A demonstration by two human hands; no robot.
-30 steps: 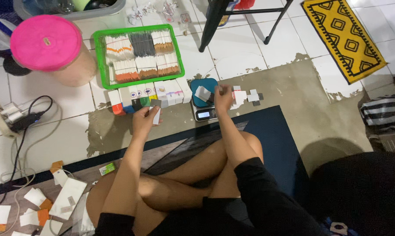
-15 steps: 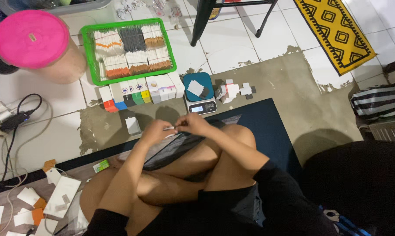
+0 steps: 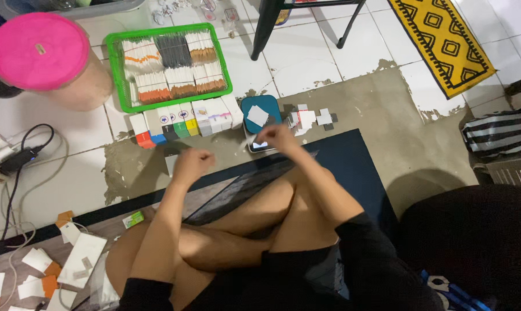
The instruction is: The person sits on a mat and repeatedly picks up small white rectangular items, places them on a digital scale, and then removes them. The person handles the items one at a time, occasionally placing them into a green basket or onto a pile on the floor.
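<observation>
Small teal scale [image 3: 260,118] sits on the floor just ahead of the crossed legs, a white paper square [image 3: 257,116] on its pan. Right hand [image 3: 278,137] hovers at its near edge, fingers pinched on something pale I cannot make out. Left hand [image 3: 192,163] is a loose fist farther left, nearer the row of small boxes [image 3: 182,122].

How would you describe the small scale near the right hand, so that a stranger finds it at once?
Start at the green basket of packets on the tiled floor, then move right past the row of small boxes. The small scale sits there, just beyond the right hand. Only it has a teal top with one white square on it.
</observation>
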